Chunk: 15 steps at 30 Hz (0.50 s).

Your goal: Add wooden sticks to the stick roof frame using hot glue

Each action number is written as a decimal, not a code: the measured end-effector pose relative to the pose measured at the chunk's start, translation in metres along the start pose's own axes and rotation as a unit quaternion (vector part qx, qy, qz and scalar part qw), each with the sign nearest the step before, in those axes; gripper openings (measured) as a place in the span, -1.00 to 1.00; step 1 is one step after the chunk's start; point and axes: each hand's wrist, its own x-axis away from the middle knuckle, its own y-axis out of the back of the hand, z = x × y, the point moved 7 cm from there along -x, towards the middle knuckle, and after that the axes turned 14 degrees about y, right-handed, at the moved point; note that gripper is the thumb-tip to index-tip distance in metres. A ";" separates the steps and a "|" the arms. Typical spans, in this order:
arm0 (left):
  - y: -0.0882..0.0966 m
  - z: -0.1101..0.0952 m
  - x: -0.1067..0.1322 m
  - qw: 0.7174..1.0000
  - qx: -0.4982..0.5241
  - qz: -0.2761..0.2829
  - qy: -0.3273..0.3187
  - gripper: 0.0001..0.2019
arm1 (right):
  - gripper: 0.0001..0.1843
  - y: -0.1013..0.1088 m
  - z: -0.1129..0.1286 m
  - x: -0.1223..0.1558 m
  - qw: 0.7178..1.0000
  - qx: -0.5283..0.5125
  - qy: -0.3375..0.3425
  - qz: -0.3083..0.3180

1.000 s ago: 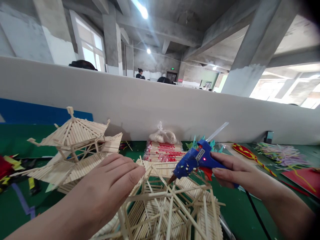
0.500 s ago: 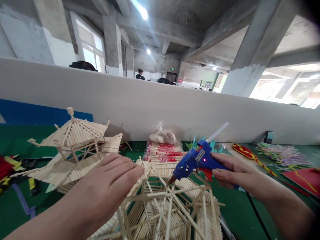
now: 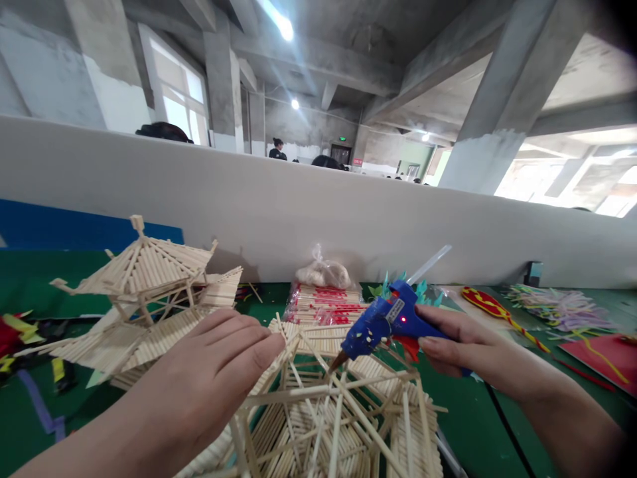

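Note:
My right hand [image 3: 460, 342] grips a blue hot glue gun [image 3: 373, 325] with a clear glue stick out of its back and a small red light on its side. Its brown nozzle points down at the spot where several sticks meet on top of a wooden stick model [image 3: 338, 398]. Whether the tip touches the wood, I cannot tell. At the model's left side is my left hand [image 3: 223, 372], fingers together and bent over the frame; their tips are hidden. Behind it stands a second stick model, a pavilion [image 3: 149, 265] with a pointed roof.
A bag of red-marked sticks [image 3: 323, 302] lies at the back, against a pale partition [image 3: 318, 219]. To the right are a red and yellow ornament [image 3: 482, 302], pastel strips [image 3: 562, 309] and a red sheet [image 3: 597, 358]. A black cord [image 3: 507, 425] crosses the green table.
The glue gun has moved slightly left and down, its nozzle nearer the meeting point of the sticks. My left hand keeps nearly the same place. The view has shifted a little.

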 end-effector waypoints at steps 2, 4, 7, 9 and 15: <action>-0.002 0.001 0.001 1.000 0.013 0.009 0.016 -0.76 | -0.54 0.000 0.000 0.002 1.000 -0.003 0.000 0.004; -0.004 0.000 0.002 1.000 0.017 0.014 0.019 -0.76 | -0.51 -0.001 0.000 0.001 1.000 0.000 -0.004 0.004; -0.003 0.001 0.003 0.999 0.022 0.013 0.026 -0.74 | -0.46 -0.001 -0.001 -0.004 1.000 0.006 -0.015 -0.002; -0.003 0.003 0.004 0.999 0.026 0.013 0.032 -0.74 | -0.44 -0.001 -0.002 -0.009 1.000 0.008 -0.023 -0.008; -0.003 0.004 0.006 1.000 -0.012 0.013 0.009 -0.74 | -0.60 -0.002 -0.003 -0.017 1.000 0.001 -0.020 -0.016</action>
